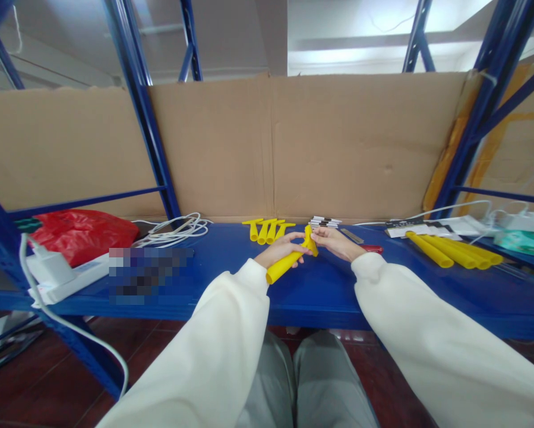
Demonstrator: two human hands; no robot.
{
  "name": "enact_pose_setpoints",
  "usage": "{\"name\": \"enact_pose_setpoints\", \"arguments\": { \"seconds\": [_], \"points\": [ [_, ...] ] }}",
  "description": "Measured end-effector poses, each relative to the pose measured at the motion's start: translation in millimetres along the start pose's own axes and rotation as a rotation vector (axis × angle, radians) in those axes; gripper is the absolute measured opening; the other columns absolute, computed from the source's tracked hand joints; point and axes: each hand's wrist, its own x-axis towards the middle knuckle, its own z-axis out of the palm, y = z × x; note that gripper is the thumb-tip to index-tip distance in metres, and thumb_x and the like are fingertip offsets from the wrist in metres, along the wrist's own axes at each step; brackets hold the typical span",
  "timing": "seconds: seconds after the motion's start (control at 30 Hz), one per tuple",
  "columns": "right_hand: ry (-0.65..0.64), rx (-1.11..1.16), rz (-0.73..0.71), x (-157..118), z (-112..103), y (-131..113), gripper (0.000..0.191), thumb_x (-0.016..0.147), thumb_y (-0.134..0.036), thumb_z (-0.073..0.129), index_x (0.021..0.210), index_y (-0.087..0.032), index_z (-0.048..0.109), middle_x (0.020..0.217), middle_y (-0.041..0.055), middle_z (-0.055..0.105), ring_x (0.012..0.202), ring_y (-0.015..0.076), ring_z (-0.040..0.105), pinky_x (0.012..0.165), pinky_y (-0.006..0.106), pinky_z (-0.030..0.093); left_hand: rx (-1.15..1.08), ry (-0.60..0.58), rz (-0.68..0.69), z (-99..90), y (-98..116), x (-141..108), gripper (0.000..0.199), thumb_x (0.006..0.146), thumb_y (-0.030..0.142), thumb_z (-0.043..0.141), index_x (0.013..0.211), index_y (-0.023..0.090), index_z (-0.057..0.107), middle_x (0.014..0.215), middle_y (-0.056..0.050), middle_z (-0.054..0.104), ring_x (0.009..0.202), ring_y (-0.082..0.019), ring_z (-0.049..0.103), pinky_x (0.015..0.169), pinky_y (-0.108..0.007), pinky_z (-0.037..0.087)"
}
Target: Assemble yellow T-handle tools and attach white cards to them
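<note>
My left hand point(281, 249) is wrapped round a yellow tube point(279, 270), whose open end points toward me and to the left. At the tube's far end is a yellow T-shaped head point(310, 241). My right hand point(333, 242) pinches this head from the right side. Whether tube and head are joined is hidden by my left fingers. Behind my hands, several yellow T-shaped pieces point(270, 232) lie in a row on the blue shelf point(231, 285).
Several yellow tubes point(454, 252) lie at the right. Black-and-white markers point(324, 222) and a red object point(372, 248) are behind my right hand. On the left are a red bag point(86, 232), white cables point(177, 230) and a power strip point(82, 278). Cardboard point(338, 142) stands behind.
</note>
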Motion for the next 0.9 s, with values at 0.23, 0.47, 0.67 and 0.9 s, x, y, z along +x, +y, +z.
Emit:
{"name": "enact_pose_setpoints", "arguments": {
  "seconds": [0.23, 0.47, 0.67, 0.9],
  "points": [
    [0.043, -0.010, 0.012, -1.3, 6.1, -3.2, 0.057, 0.058, -0.071, 0.081, 0.078, -0.022, 0.060, 0.075, -0.0006, 0.059, 0.071, 0.0158, 0.053, 0.070, 0.032, 0.047, -0.013, 0.013, -0.027, -1.9, 0.7, -0.1, 0.069, 0.077, 0.013, 0.075, 0.140, 0.021, 0.050, 0.092, -0.007, 0.076, 0.056, -0.011, 0.064, 0.047, -0.018, 0.047],
    [0.203, -0.327, -0.203, 5.9, 5.2, 0.3, 0.048, 0.071, -0.069, 0.071, 0.069, -0.023, 0.056, 0.073, 0.0003, 0.057, 0.075, 0.0190, 0.055, 0.079, 0.038, 0.050, 0.024, 0.103, -0.027, 0.0, -2.8, 5.5, 0.064, 0.078, 0.011, 0.073, 0.137, 0.023, 0.053, 0.085, -0.003, 0.075, 0.052, -0.011, 0.063, 0.043, -0.017, 0.046],
    [0.196, -0.418, -0.280, 8.9, 2.4, 3.7, 0.042, 0.079, -0.063, 0.066, 0.071, -0.023, 0.056, 0.076, 0.0014, 0.058, 0.075, 0.0190, 0.056, 0.079, 0.037, 0.050, 0.042, 0.128, -0.017, 2.6, -2.4, 5.7, 0.060, 0.079, 0.010, 0.070, 0.135, 0.023, 0.054, 0.083, -0.002, 0.075, 0.052, -0.011, 0.063, 0.043, -0.017, 0.046],
    [0.174, -0.433, -0.297, 10.9, -0.4, 6.4, 0.038, 0.081, -0.058, 0.066, 0.070, -0.023, 0.056, 0.082, 0.0031, 0.059, 0.083, 0.0208, 0.057, 0.088, 0.040, 0.048, 0.058, 0.143, -0.027, 5.2, 0.4, 4.0, 0.060, 0.079, 0.009, 0.070, 0.135, 0.022, 0.053, 0.084, -0.003, 0.074, 0.049, -0.011, 0.062, 0.043, -0.018, 0.046]
  ]
}}
